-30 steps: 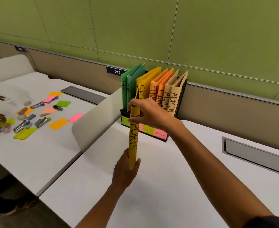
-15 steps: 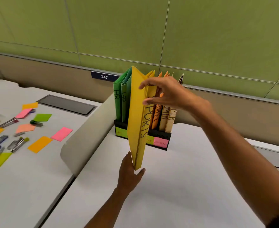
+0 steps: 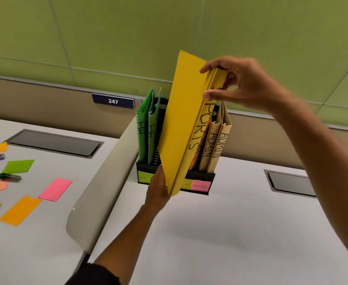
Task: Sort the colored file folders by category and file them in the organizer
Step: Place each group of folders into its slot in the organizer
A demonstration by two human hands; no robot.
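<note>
Your right hand (image 3: pixel 249 83) pinches the top of one yellow folder (image 3: pixel 181 124), your left hand (image 3: pixel 156 189) grips its lower edge, and it tilts just in front of the black mesh organizer (image 3: pixel 199 176). That organizer holds two green folders (image 3: pixel 146 130) and two tan folders (image 3: pixel 216 140). It stands on a smooth white table (image 3: pixel 230 233) below a green panelled wall (image 3: pixel 107 38).

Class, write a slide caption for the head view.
Two hands hold a yellow folder upright before the black organizer.

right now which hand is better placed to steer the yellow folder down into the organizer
Right hand: it pinches the yellow folder's top edge above the organizer. The left hand only supports the bottom.
</note>
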